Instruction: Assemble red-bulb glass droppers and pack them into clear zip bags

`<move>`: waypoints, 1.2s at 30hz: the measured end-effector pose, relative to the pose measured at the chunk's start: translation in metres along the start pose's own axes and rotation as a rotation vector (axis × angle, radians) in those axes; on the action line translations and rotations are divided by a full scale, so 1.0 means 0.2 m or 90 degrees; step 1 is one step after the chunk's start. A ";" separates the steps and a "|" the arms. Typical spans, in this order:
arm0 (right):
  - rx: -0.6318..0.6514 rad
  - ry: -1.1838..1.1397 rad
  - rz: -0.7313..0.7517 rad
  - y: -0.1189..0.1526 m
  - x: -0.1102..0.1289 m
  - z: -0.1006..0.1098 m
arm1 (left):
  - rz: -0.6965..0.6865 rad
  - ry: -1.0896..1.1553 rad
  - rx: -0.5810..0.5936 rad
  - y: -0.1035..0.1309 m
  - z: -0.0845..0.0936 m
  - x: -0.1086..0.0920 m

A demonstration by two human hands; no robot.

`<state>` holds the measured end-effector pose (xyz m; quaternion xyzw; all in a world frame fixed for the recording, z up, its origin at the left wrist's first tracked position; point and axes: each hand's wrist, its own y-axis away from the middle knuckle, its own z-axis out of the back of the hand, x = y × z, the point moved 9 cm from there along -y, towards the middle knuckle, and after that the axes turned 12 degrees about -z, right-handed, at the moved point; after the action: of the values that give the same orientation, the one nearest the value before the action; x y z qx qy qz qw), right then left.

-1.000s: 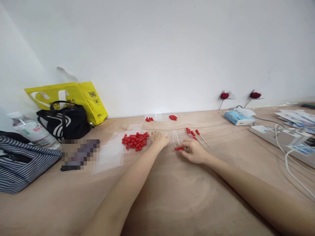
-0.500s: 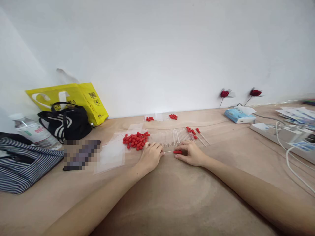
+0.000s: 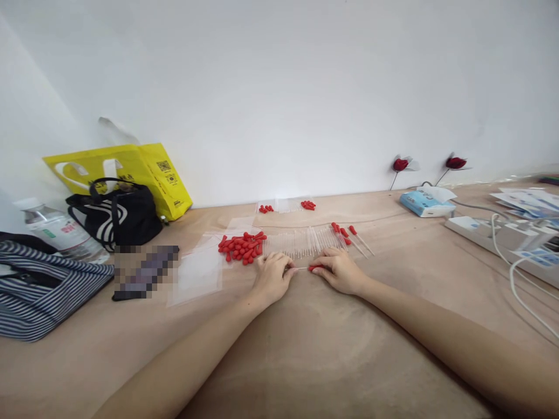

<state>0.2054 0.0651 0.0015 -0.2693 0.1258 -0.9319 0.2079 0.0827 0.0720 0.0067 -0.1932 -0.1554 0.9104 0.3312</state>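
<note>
My left hand [image 3: 274, 276] pinches a thin clear tube [image 3: 301, 268] near the table's middle. The fingers of my right hand [image 3: 339, 270] are closed round a red rubber bulb [image 3: 313, 268] at the tube's right end. Just behind both hands lies a row of clear thin tubes [image 3: 301, 241]. A pile of red bulbs [image 3: 240, 248] is to the left of the row. At its right end, several tubes with red bulbs fitted [image 3: 353, 230] lie slanted.
Clear plastic bags [image 3: 198, 276] lie left of the pile. Farther back is another bag with red-tipped pieces [image 3: 288, 205]. A yellow bag [image 3: 168, 186], black pouch [image 3: 135, 221] and striped bag [image 3: 56, 297] stand left; a tissue pack [image 3: 423, 203] and power strip [image 3: 471, 230] lie right.
My left hand has slid slightly right along the tube, so less of it shows between the hands. My right thumb has closed over the red bulb, which now shows less.
</note>
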 end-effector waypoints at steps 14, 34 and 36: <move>-0.005 -0.049 -0.018 0.01 0.05 0.01 | -0.185 -0.028 -0.171 0.04 0.15 -0.14; 0.026 -0.043 0.084 0.03 0.12 -0.01 | -0.220 -0.059 -0.102 0.04 0.12 -0.17; 0.016 -0.045 0.086 0.03 0.13 -0.01 | -0.219 -0.063 -0.094 0.04 0.11 -0.17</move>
<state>0.1870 0.0485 0.0094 -0.2900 0.1244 -0.9072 0.2781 0.0921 0.0402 0.0321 -0.1426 -0.2687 0.8349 0.4586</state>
